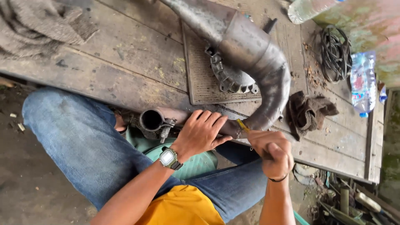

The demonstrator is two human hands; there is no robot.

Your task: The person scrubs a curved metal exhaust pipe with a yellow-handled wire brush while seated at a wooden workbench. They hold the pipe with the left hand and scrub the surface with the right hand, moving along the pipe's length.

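Rusty exhaust pipe (250, 54) is laid across the wooden surface (125, 62), its open end (152, 120) overhanging the edge above the knee. Left hand (199, 133) is pressed flat on the pipe, fingers spread, nothing gripped. Right hand (271, 152) is closed round a yellow-handled tool (243, 125), tip set against the bend. Brown rag (308, 110) is just beside.

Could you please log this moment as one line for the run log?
left hand: pressing down on exhaust pipe | right hand: gripping yellow-handled tool at pipe bend | pipe on wooden bench
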